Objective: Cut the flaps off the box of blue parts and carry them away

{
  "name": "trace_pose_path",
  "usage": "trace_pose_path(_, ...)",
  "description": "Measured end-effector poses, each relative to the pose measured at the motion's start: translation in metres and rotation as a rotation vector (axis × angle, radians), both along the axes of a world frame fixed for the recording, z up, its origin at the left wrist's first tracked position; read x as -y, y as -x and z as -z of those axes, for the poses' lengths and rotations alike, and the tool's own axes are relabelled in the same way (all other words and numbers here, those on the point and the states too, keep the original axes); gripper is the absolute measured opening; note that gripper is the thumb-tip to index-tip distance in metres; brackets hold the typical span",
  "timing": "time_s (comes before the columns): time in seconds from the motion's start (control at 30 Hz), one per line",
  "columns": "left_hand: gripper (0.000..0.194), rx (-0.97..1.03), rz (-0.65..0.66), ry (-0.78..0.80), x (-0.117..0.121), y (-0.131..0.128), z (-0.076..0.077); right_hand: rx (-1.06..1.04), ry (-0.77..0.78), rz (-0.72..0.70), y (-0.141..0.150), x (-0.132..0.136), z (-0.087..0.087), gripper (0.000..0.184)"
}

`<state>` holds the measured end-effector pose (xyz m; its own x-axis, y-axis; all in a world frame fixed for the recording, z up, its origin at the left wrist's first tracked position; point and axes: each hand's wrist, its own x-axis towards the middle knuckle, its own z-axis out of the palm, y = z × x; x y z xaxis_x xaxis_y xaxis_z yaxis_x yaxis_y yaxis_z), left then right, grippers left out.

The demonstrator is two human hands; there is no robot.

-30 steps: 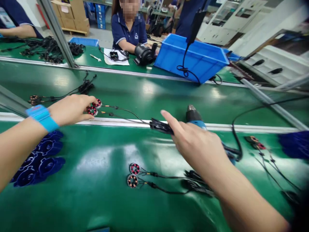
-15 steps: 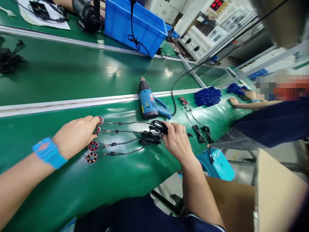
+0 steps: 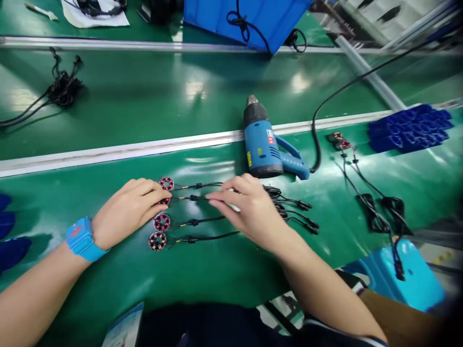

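Observation:
Several small motor stators with wound coils lie in a column on the green bench, each wired to a black cable. My left hand [image 3: 130, 205], a blue band on its wrist, has its fingertips closed on the second stator [image 3: 166, 201] from the top, partly covering it. Just above is the top stator [image 3: 166, 183]; below lie a red-coiled stator [image 3: 161, 222] and a copper-coiled stator [image 3: 157, 241]. My right hand [image 3: 251, 212] pinches the second cable [image 3: 203, 198] to the right of its small black sleeve. Behind that hand, coiled cable bundles [image 3: 280, 200] are partly hidden.
A blue heat gun [image 3: 262, 147] rests beyond my right hand, its cord trailing right. Two more stators [image 3: 340, 140] with cables lie to the right, near dark blue pieces [image 3: 408, 129]. A blue bin [image 3: 217, 19] stands at the back. A turquoise stool [image 3: 408, 274] is below the bench edge.
My right hand has left the coiled bundles and moved left along the cables to pinch the second one. My left hand stays at the upper stators. The view has turned and shifted left.

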<state>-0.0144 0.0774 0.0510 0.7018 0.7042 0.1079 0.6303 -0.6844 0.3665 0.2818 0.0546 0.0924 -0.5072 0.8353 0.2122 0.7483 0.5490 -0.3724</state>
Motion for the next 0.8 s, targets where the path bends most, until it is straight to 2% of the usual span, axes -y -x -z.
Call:
trace_pose_path(0.1,0.026,0.045,0.039,-0.019,0.0,0.0,0.004,0.074,0.027,-0.053,0.037,-0.023,0.025,0.016)
trace_pose_path(0.23,0.019,0.086,0.069,-0.013,-0.002,0.001,0.004,0.137,0.05,-0.097,0.056,-0.035,0.043,0.016)
trace_pose_path(0.5,0.019,0.055,0.105,-0.036,-0.007,0.002,0.002,0.104,0.128,-0.122,0.058,-0.031,0.045,0.014)
trace_pose_path(0.63,0.02,0.032,0.117,-0.015,-0.006,0.002,0.001,0.065,0.133,-0.043,0.062,-0.029,0.047,0.013)
trace_pose_path(0.8,0.017,0.096,0.084,-0.011,-0.005,0.001,0.002,-0.054,0.131,0.015,0.051,-0.037,0.034,0.011)
